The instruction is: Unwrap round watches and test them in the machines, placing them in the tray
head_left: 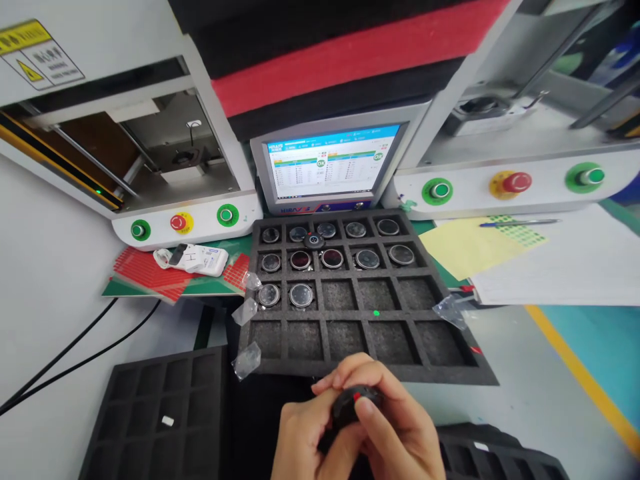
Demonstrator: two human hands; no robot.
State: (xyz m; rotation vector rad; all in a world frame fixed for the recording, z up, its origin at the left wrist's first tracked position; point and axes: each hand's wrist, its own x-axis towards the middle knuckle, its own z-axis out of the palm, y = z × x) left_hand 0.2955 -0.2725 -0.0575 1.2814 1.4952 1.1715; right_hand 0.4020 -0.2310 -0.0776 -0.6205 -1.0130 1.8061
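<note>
Close to me at the bottom, my left hand [305, 433] and my right hand [395, 427] are both closed round a black round watch case [345, 405]. A small red mark shows on its edge, beside my right thumb. My fingers hide much of the case. Just beyond my hands lies a black foam tray [320, 369] with square pockets. Round watch cases, such as one with a dark face [301, 295], sit in its upper pockets. Another black watch case [314, 241], with a red mark, rests across the dividers near the back row.
Behind the tray stands a monitor [333, 163], between a left machine [175, 200] and a right machine [500, 190] with buttons. A white handheld device [200, 259] and red sticker sheets [150, 273] lie left. Paper and a pen [520, 223] lie right. More foam trays [155, 413] are below.
</note>
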